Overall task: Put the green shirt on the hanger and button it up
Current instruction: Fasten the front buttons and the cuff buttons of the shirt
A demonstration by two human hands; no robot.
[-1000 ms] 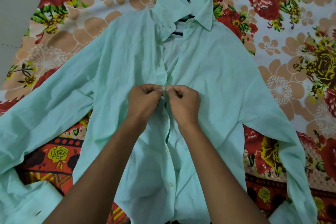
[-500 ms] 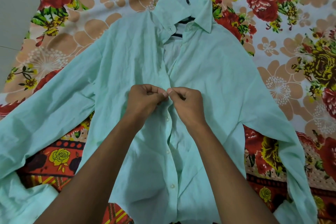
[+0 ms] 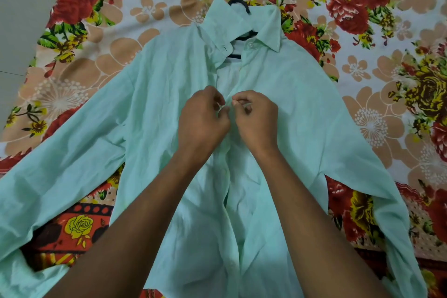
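The green shirt (image 3: 302,116) is lying front-up on a floral bedsheet (image 3: 362,75), its collar around a black hanger (image 3: 238,3). Both forearms are reaching in from below; the left hand (image 3: 202,120) and right hand (image 3: 257,121), fingers curled, are pinching the placket edges together at chest height.

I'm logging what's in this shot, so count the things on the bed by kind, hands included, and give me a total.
Shirt: 1, pale green, spread flat
Hanger: 1, black, inside the collar
Bedsheet: 1, floral
Hands: 2, left hand and right hand, each pinching the shirt's front edge
Total: 5
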